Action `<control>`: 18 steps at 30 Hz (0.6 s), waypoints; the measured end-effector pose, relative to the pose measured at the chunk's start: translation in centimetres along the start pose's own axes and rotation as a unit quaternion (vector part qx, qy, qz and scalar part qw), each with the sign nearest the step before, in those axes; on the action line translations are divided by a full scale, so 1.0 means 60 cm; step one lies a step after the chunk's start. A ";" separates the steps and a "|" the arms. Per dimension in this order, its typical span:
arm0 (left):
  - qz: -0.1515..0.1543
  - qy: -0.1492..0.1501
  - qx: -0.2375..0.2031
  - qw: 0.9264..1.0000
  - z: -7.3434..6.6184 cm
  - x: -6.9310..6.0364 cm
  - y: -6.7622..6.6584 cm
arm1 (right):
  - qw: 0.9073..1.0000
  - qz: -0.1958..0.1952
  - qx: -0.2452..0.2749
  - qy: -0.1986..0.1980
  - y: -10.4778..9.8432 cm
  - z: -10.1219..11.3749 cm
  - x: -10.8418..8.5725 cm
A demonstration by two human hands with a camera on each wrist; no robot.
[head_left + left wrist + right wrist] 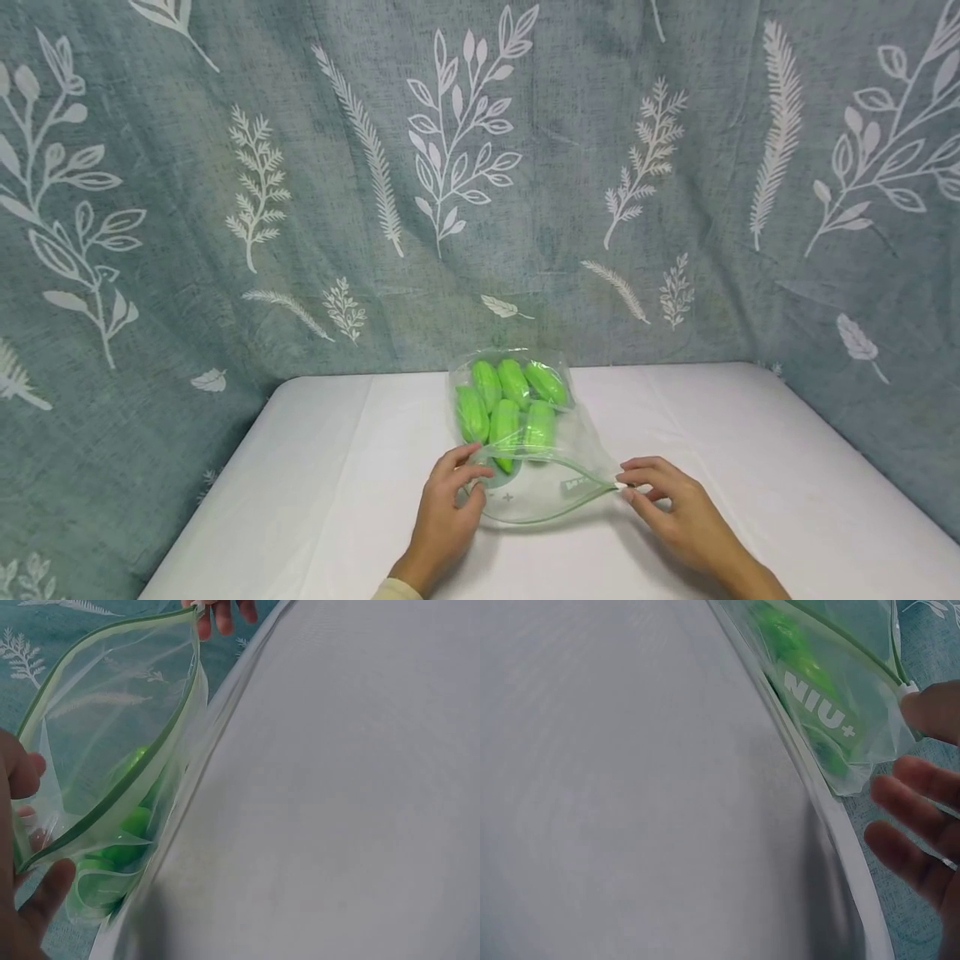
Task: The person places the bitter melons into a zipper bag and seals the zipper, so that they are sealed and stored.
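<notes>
A clear slider zip bag (525, 500) with green edging lies on the white table, its mouth spread apart toward me. Several bright green, elongated vegetable-like pieces (513, 382) sit in its far part; their exact kind is not clear. My left hand (450, 500) holds the left corner of the mouth between thumb and fingers. At the opposite corner, my right hand (671, 508) pinches the bag by its white slider (908, 688). In the right wrist view, the thumb (934, 712) lies against the slider while the other fingers are spread below it.
The table is covered by a white cloth (337, 500). Behind it and along both sides hangs a blue-green curtain (525, 208) with white leaf patterns. The far end of the bag reaches the table's back edge.
</notes>
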State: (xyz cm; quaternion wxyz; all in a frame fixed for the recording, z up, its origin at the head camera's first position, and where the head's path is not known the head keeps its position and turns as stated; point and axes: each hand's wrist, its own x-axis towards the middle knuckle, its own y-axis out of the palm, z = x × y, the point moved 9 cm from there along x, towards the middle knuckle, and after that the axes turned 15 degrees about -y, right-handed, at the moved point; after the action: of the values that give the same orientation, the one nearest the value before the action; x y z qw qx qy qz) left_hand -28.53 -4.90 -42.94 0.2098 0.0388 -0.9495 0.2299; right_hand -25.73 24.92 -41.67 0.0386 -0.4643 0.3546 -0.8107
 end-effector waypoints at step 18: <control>-0.071 0.084 -0.017 0.994 -0.045 -0.011 -0.011 | 1.000 0.014 -0.011 0.003 0.001 -0.002 0.003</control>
State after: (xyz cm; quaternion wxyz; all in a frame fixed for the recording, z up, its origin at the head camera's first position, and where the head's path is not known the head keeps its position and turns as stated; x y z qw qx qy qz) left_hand -26.82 -4.29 -40.76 0.3051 0.0827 -0.9272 0.2008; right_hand -25.91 24.86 -41.62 0.0435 -0.4574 0.3702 -0.8074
